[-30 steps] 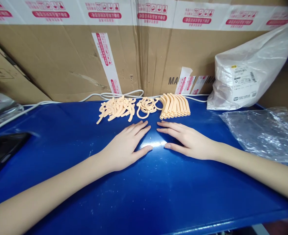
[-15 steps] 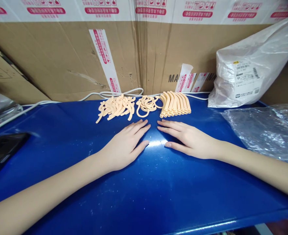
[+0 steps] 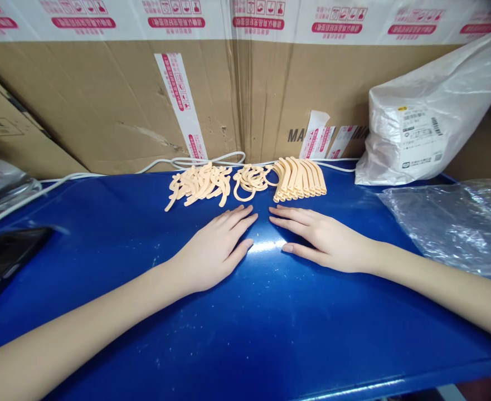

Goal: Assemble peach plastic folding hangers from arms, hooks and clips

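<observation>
My left hand (image 3: 218, 245) lies flat on the blue table (image 3: 245, 334), thumb apart from the fingers and nothing held. Facing it across a small gap, my right hand (image 3: 322, 239) also rests flat with its fingers stretched out. Just beyond my left fingertips is a loose pile of curved, beige, flat pieces (image 3: 201, 184). A heap of beige rings (image 3: 251, 179), partly overlapping, sits in the middle. Past my right fingertips, several longer curved beige pieces (image 3: 299, 178) are stacked side by side in a neat row. Neither hand touches these pieces.
Cardboard boxes (image 3: 124, 100) stand along the back. A white cable (image 3: 153, 166) runs before them. At right are a white plastic bag (image 3: 421, 122) with a label and a clear plastic sheet (image 3: 454, 223). A black phone-like object (image 3: 6, 256) lies at left.
</observation>
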Motion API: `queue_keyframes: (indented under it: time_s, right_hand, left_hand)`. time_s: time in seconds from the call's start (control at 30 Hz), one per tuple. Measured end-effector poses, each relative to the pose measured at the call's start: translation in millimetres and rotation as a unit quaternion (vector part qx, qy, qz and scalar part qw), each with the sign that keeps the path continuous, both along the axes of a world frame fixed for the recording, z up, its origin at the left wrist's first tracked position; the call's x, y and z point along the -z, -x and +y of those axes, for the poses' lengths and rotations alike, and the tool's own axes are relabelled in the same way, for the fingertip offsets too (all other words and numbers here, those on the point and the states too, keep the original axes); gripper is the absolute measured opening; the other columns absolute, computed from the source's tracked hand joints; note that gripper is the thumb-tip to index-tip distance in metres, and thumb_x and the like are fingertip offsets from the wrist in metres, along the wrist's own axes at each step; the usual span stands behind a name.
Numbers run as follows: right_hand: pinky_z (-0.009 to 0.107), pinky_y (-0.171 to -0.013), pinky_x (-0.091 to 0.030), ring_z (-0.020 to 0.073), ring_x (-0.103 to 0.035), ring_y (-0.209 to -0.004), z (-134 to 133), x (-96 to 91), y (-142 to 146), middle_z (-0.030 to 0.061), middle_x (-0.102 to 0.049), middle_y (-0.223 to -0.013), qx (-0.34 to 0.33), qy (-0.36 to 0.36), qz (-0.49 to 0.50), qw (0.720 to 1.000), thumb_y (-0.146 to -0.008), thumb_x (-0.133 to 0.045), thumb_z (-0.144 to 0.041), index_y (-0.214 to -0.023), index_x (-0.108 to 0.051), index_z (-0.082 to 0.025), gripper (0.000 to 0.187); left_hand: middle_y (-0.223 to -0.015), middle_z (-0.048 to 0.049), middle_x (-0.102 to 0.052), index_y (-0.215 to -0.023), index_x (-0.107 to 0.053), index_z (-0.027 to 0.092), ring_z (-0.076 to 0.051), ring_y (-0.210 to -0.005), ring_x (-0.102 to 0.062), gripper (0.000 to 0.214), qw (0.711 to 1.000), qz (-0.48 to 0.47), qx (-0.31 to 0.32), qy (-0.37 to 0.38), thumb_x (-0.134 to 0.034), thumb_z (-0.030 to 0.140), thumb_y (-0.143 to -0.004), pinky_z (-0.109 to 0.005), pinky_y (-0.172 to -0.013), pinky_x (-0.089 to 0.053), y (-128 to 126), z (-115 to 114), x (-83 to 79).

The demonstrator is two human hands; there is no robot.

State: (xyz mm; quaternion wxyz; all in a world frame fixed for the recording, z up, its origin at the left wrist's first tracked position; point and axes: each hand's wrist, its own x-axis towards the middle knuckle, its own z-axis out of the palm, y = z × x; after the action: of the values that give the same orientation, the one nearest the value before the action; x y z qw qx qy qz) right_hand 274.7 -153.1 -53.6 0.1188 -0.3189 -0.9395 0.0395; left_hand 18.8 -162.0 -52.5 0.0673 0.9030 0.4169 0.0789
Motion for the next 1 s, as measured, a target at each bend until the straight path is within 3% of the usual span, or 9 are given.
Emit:
queue_keyframes:
  time_s: [0.8,1.0]
  right_hand:
    - [0.046,-0.111,-0.035,0.0267,-0.037,-0.137,-1,-3.7,1,0.0154,-0.040,-0.149,0.000,-0.003,-0.013,1.000,-0.097,-0.039,-0.045,-0.140,-0.045,-0.012,0.054]
    - [0.038,-0.101,-0.045,0.0216,-0.056,-0.119,6,-12.3,-2,0.0108,-0.060,-0.129,0.050,-0.014,0.073,0.996,-0.097,-0.042,-0.041,-0.127,-0.056,-0.016,0.041]
  left_hand:
    - [-0.153,-0.0078,-0.035,-0.144,-0.038,0.016,-0.024,-0.141,-0.031,0.051,1.000,-0.003,0.000,-0.010,-0.031,0.041,-0.100,-0.046,-0.116,-0.028,0,0,-0.6]
    - [-0.152,-0.0069,-0.036,-0.144,-0.038,0.017,-0.023,-0.141,-0.031,0.050,1.000,-0.006,-0.001,-0.007,-0.032,0.040,-0.099,-0.046,-0.116,-0.029,1,0,-1.7]
